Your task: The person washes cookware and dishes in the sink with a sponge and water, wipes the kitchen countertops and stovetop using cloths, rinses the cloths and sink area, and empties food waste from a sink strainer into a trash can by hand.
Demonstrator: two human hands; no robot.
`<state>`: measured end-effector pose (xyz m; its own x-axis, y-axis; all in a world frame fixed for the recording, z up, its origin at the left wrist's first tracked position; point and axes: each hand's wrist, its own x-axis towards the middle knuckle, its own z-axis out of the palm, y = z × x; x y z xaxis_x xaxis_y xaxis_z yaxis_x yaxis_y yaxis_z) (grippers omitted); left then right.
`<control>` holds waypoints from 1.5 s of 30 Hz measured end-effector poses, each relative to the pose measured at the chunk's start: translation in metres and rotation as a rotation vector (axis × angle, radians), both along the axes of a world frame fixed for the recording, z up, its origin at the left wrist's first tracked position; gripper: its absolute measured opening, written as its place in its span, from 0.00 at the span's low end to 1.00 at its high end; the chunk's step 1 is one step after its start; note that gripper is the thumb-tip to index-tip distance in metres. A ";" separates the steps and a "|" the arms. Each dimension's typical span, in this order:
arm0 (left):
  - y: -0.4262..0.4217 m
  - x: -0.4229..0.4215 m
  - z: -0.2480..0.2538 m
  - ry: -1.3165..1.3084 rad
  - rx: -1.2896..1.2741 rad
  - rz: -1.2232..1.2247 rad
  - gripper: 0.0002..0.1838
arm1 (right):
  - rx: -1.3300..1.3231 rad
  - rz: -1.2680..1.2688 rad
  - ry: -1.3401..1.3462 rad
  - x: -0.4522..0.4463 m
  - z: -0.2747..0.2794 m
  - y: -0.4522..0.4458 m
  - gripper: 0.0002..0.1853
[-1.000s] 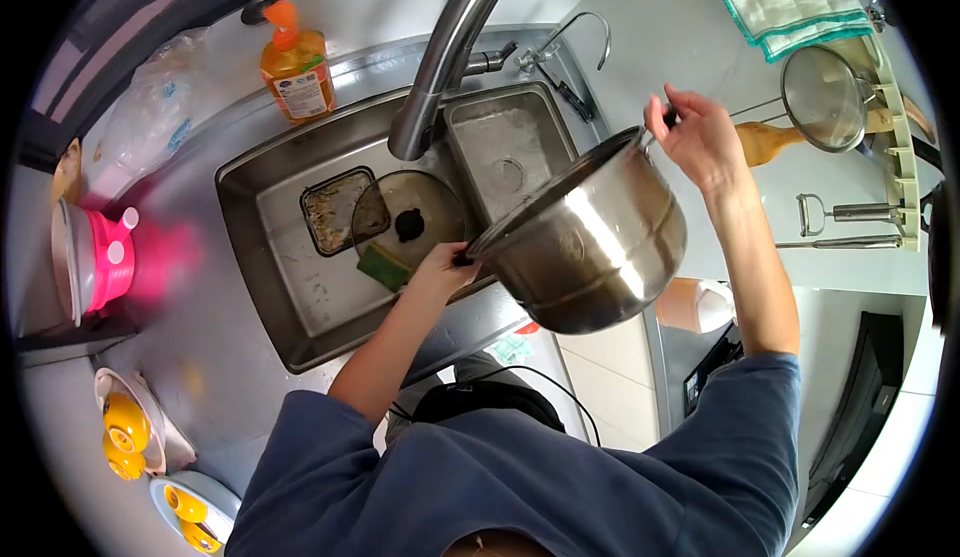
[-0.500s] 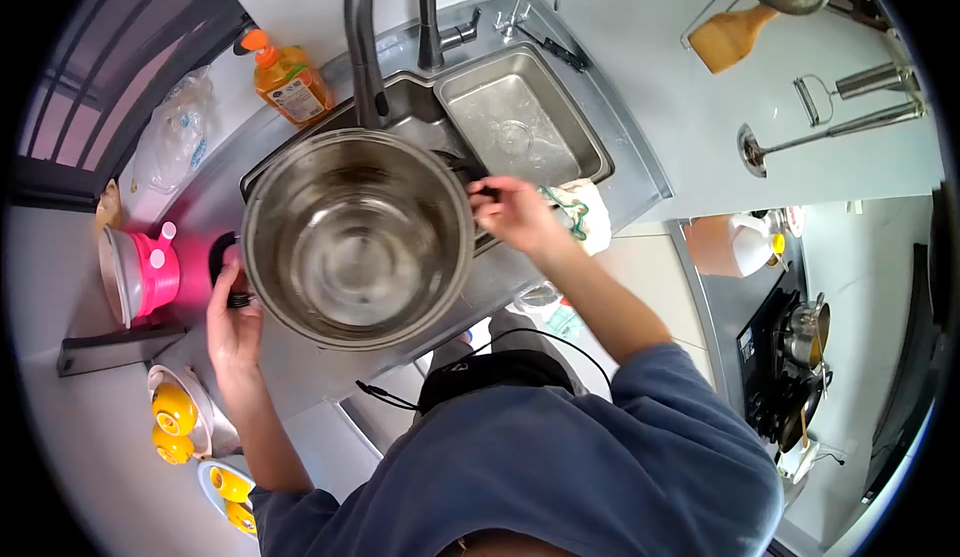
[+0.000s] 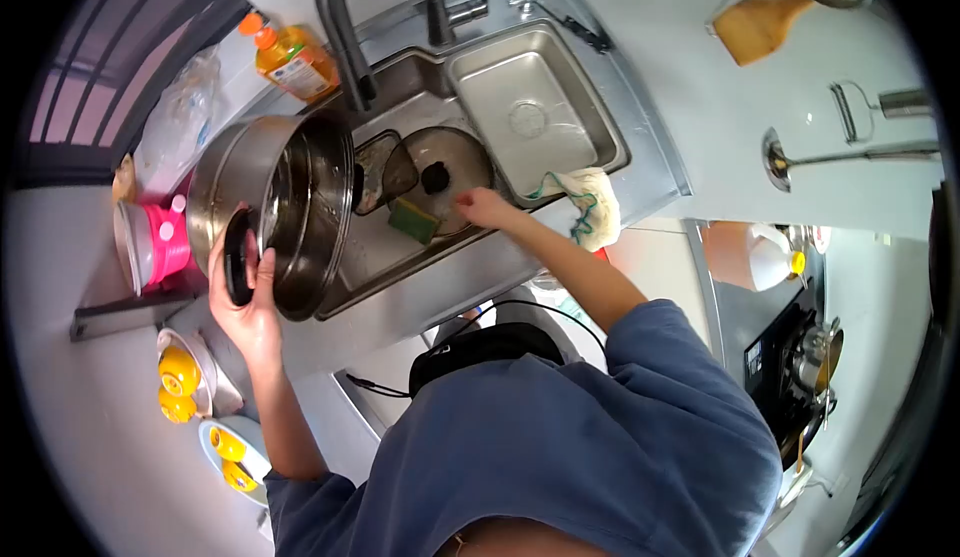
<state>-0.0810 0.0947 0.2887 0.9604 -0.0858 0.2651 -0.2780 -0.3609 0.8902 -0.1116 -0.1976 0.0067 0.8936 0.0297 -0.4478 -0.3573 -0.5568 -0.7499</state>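
Evidently, the weight of the large, deep stainless-steel pot [image 3: 305, 217] is borne by one side only: its looped black handle [image 3: 237, 257] is gripped between the thumb and fingers of the left hand [image 3: 245, 302]. The pot is tipped onto its side at the left end of the wide brushed-steel sink basin [image 3: 365, 249], with its mouth turned toward the middle of that basin. By the right hand [image 3: 485, 209] nothing large is carried; its fingers are loosely curled over the near edge of the round clear glass lid [image 3: 460, 162], just beside the green-and-yellow sponge [image 3: 413, 220]. From this angle it cannot be told whether anything is pinched or touched by those fingertips, or whether the pot is partly propped on the basin's rim.

For good control, the handle is best wrapped fully, with the wrist held straight, since a one-sided hold on so wide a vessel could easily be twisted by its weight. The tilt should be steadied against the basin if possible, and the pot's rim held clear of the glass lid, by which a knock might be taken badly. The sponge is best lifted from above, so that the lid and the dark-rimmed rectangular strainer tray [image 3: 372, 167] are left undisturbed.
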 end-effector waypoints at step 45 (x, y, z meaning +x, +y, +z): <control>0.263 -0.024 -0.190 -0.202 1.206 -0.190 0.28 | 1.531 -0.471 0.317 0.166 0.013 0.299 0.26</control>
<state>-0.1046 0.3578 0.0990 0.8571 -0.5113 0.0622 -0.5092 -0.8593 -0.0477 0.0540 0.1016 0.0193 0.8351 0.3605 -0.4156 -0.5091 0.7926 -0.3356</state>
